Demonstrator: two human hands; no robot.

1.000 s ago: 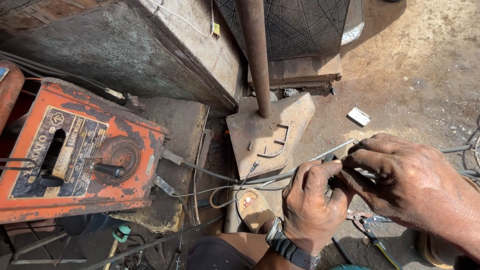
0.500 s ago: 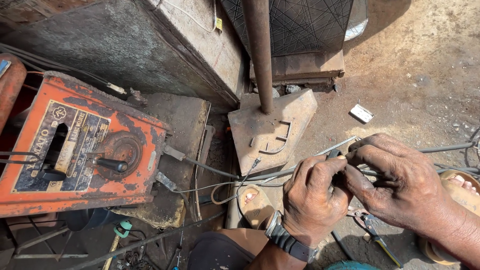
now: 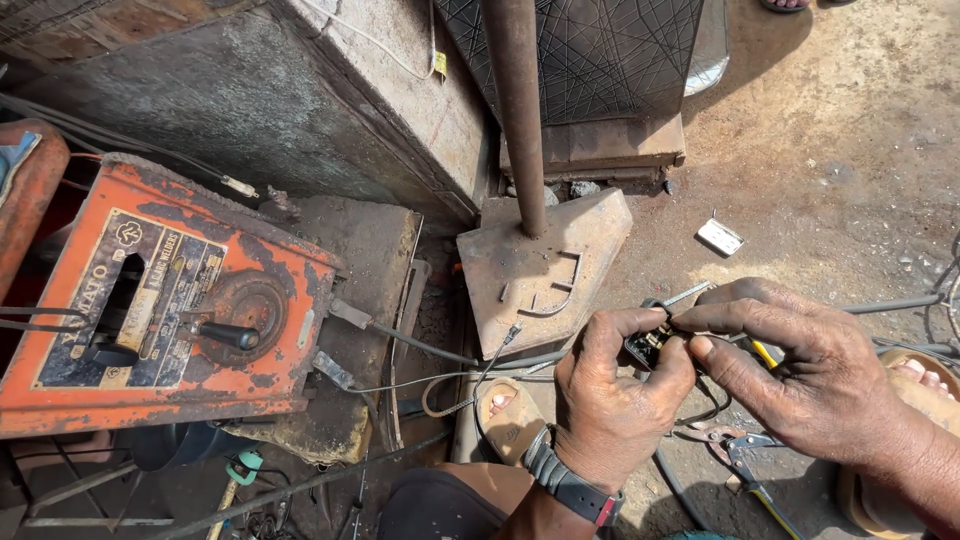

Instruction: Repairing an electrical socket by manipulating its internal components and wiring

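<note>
My left hand [image 3: 612, 395], with a dark watch on the wrist, pinches a small black electrical part [image 3: 650, 345] from the left. My right hand [image 3: 810, 375] grips the same part from the right, with a yellow-handled tool [image 3: 765, 353] tucked under its fingers. Thin wires [image 3: 480, 375] run from the part leftward across the ground. A grey cable [image 3: 890, 303] leads off to the right. The part is mostly hidden by my fingers.
An orange welding machine [image 3: 150, 290] with a black lever stands at left. A rusty pipe [image 3: 517, 110] rises from a steel base plate [image 3: 545, 270]. Pliers [image 3: 735, 450] lie under my right hand. My sandalled feet [image 3: 505, 415] rest on the dirt. A small white piece [image 3: 720, 237] lies nearby.
My hands have stayed together on the small part, with the fingers shifting slightly. The view has drifted a little, so the welding machine and the hands sit somewhat differently in the frame.
</note>
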